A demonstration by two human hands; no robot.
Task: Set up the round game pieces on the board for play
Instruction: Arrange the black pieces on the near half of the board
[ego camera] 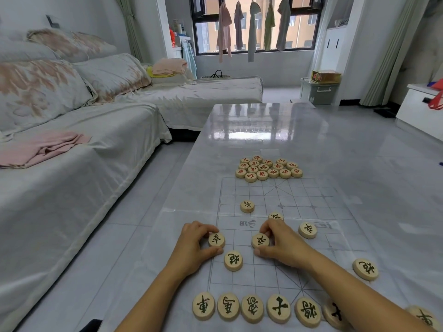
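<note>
Two hands each hold a round piece on the board.
The left hand [194, 245] pinches a black piece [216, 239] at the left edge of the board [275, 271]. The right hand [285, 245] pinches a second piece [260, 240] near the middle. The red pile [268, 167] sits just past the far edge.

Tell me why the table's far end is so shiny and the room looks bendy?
Head view: the glossy grey table top mirrors the bright window, giving white glare at its far end; the wide-angle lens bows the edges, so the pale green curtain leans; the near black-lettered round wooden pieces look oversized.
</note>
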